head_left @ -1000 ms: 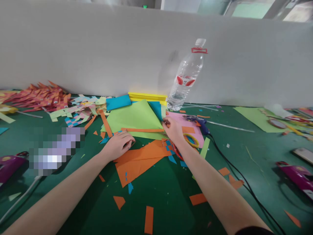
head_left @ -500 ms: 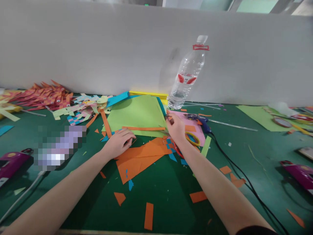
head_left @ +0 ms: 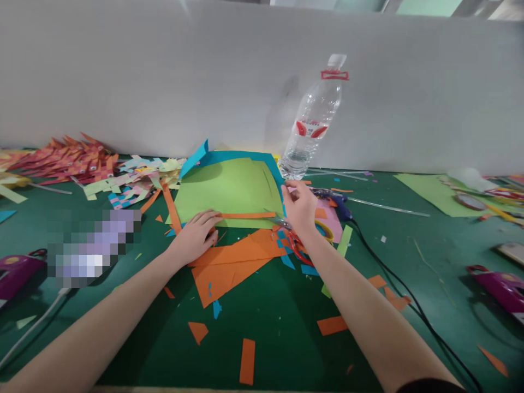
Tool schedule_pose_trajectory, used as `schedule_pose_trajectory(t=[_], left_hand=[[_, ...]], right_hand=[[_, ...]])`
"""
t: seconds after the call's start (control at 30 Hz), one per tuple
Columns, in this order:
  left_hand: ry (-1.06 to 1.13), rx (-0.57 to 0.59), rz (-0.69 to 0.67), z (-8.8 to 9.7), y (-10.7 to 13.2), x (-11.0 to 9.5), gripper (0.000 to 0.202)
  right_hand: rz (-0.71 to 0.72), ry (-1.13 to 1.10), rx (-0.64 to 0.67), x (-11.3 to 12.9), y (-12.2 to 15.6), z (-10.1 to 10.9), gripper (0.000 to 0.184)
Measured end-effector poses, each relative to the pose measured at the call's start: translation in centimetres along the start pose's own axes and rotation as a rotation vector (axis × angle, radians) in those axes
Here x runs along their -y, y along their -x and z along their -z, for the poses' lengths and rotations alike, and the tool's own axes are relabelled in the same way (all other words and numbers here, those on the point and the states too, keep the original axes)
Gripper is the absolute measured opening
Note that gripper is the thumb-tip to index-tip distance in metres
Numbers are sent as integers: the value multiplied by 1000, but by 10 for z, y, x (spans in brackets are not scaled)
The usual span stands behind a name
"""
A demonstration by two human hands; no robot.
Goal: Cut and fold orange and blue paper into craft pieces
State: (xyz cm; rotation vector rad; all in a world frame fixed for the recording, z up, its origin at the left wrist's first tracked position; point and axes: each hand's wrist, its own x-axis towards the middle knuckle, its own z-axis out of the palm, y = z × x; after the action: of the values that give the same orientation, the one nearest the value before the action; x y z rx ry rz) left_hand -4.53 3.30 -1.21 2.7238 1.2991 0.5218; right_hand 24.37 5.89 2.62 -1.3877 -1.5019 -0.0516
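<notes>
The single view looks from the person's head, forward and down across the table (head_left: pixel 295 338) to the wall (head_left: pixel 164 82) behind, near enough that left hand (head_left: pixel 195 236) and right hand (head_left: pixel 301 206) fall about mid-view

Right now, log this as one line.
left hand: over near edge of green sheet; right hand: at right edge of blue sheet; orange strip: on green sheet; scissors: near right hand

Both forearms are bare and reach forward, converging from the lower corners, the left arm (head_left: pixel 112 311) slanting rightward and the right arm (head_left: pixel 360 297) leftward. The left hand (head_left: pixel 197 238) lies palm down, fingers loosely bent side by side, thumb set apart from them. The right hand (head_left: pixel 300 206) sits slightly farther forward, fingers curled in toward the thumb
</notes>
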Motion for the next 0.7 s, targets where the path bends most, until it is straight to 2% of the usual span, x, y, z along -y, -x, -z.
schedule_pose_trajectory(t=[0.1, 0.4, 0.7], left_hand=[[-4, 17, 12, 0, 0, 0, 38], [7, 11, 16, 1, 0, 0, 37], [18, -12, 8, -1, -1, 0, 35]], right_hand=[[-1, -17, -57, 4, -7, 8, 15], [36, -85, -369, 24, -39, 47, 9], [-9, -177, -504, 29, -62, 91, 6]])
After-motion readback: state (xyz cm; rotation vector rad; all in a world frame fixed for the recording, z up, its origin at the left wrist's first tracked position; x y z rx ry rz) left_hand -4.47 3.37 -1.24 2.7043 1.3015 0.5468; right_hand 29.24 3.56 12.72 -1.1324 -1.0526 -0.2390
